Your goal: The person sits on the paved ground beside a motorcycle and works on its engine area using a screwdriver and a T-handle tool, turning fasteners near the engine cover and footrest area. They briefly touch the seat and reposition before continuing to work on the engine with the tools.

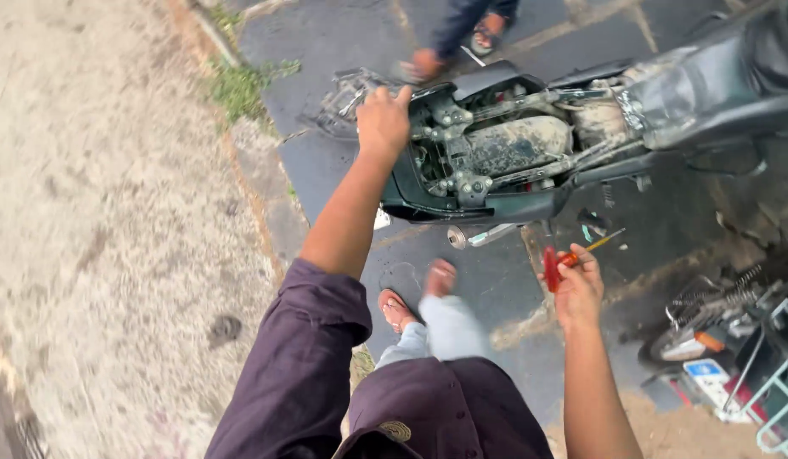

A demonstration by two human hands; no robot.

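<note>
While the left hand (383,119) clamps the rear edge of the stripped motorcycle (513,144), a heavy, rigid, mud-caked frame best held there, the right hand (578,293) is closed around red-handled screwdrivers (564,259), probably light and stiff.

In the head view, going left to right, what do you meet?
Sandy ground → grass tuft → left hand on the rear of the stripped motorcycle → mud-caked motorcycle frame → right hand holding red-handled screwdrivers → second parked motorcycle.
</note>
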